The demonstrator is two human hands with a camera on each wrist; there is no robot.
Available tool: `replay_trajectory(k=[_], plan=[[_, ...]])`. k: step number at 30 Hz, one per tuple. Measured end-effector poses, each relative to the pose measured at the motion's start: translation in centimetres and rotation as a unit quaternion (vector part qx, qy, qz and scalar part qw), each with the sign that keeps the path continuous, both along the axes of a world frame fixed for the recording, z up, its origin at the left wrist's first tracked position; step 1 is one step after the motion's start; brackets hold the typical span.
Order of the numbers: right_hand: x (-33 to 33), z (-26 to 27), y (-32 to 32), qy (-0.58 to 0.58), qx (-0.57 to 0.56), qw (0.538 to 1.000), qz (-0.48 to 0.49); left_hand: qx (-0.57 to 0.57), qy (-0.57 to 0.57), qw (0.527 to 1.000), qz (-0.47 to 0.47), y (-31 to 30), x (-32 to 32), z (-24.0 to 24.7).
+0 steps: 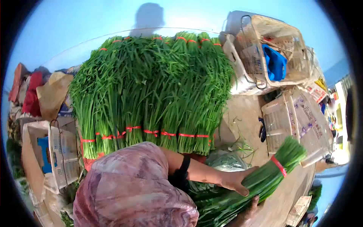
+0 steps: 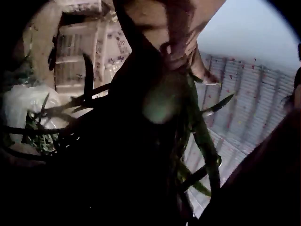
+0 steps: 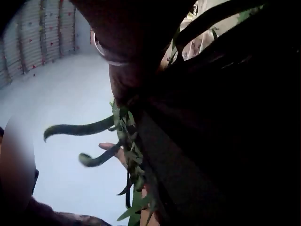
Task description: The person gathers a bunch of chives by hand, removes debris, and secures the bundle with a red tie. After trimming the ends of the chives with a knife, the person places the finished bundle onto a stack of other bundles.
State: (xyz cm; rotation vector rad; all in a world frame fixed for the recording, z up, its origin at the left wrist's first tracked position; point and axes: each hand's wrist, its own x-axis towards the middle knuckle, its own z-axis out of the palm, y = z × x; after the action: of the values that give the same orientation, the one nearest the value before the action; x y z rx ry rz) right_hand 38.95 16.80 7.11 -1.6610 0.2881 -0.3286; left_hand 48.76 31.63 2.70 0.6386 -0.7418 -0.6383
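A long bundle of garlic chives [image 1: 264, 181] with a red band [image 1: 279, 165] near its cut end slants across the lower right of the head view. From above, my left hand [image 1: 238, 181] grips it, thumb and fingers laid round the stalks below the band. My right hand [image 1: 247, 215] holds the same bundle from beneath, lower down, and is partly cut off by the frame edge. Both wrist views are very dark, with leaf ends [image 3: 131, 155] sticking out beside the right hand.
Several banded chive bundles [image 1: 151, 87] lie in a big pile by the wall. White plastic crates [image 1: 298, 123] stand at the right, another crate [image 1: 68, 159] at the left. A clear plastic bag [image 1: 227, 160] and loose leaves [image 1: 244, 145] lie on the floor nearby.
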Motion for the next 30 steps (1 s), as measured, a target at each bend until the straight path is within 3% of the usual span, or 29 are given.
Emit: replay_trajectory(k=[3,6,9,11,13,16,19,21,23,26,30], plan=[[1.8,-0.3,2.2,0.040,-0.097,0.994,0.007,-0.027,0.045,0.996,0.072,1.2,-0.8,-1.5],[3.2,0.2,5.0,0.028,-0.149,0.988,-0.005,0.048,0.046,0.989,0.135,3.0,-0.3,-1.3],[4.5,1.7,6.4,0.018,-0.219,0.976,0.010,0.024,0.060,0.990,0.125,5.3,1.0,0.3],[4.6,2.9,7.5,0.022,-0.230,0.973,0.020,0.077,0.050,0.987,0.130,7.2,1.6,1.0],[4.4,3.3,7.8,0.016,-0.267,0.958,0.100,0.068,0.000,0.975,0.212,7.4,2.4,-0.2],[3.3,2.1,8.4,0.043,-0.211,0.963,0.164,0.052,0.021,0.970,0.236,8.9,2.6,-1.5],[2.7,-0.6,7.9,0.062,-0.184,0.955,0.225,0.146,0.025,0.944,0.294,13.2,4.0,-2.8],[2.0,0.1,8.6,0.117,-0.096,0.971,0.184,0.155,0.060,0.926,0.340,16.5,5.2,-3.3],[2.0,-1.8,6.1,0.114,-0.134,0.976,0.132,0.222,0.067,0.882,0.410,20.5,7.2,-4.2],[2.0,-2.9,4.0,0.138,-0.107,0.979,0.101,0.197,0.134,0.850,0.469,27.1,10.0,-2.9],[1.7,-4.5,1.9,0.157,-0.097,0.982,0.046,0.272,0.102,0.776,0.560,36.2,17.2,-1.0]])
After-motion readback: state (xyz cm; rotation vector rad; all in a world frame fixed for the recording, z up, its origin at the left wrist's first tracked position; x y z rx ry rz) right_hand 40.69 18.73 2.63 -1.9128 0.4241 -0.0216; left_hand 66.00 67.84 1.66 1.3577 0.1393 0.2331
